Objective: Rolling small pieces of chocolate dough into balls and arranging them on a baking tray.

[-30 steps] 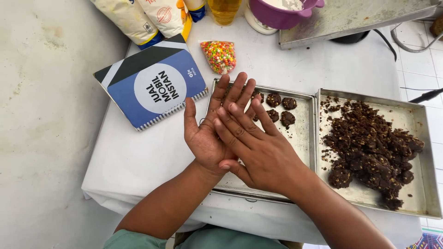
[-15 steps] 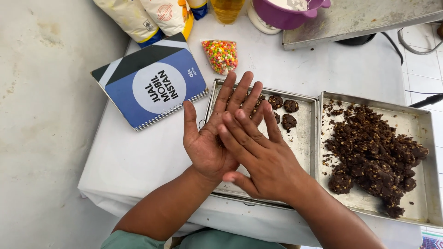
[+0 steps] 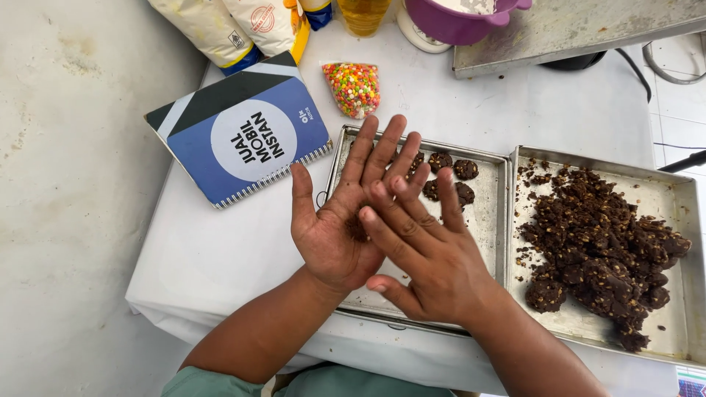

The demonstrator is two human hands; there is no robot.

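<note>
Left hand (image 3: 331, 228) palm up, fingers spread toward 12 o'clock, over near left end of baking tray (image 3: 489, 220). Right hand (image 3: 426, 250) laid flat across it, fingers pointing to 11 o'clock, pressed palm to palm. Dark dough lump (image 3: 358, 226) pinched between the two palms, only an edge showing at centre of left palm; shape too hidden for any long axis. Both hands touching it, neither nearer.

Shaped dough pieces (image 3: 448, 176) at 1 o'clock of the hands, near, on the same tray. Loose dough heap (image 3: 599, 250) in second tray (image 3: 687, 213) at 3 o'clock, on the right hand's side. Notebook (image 3: 239, 136) at 10 o'clock, sprinkle bag (image 3: 354, 88) at 12. Bare tray floor at 3 o'clock of the hands. Table edge close at 6.
</note>
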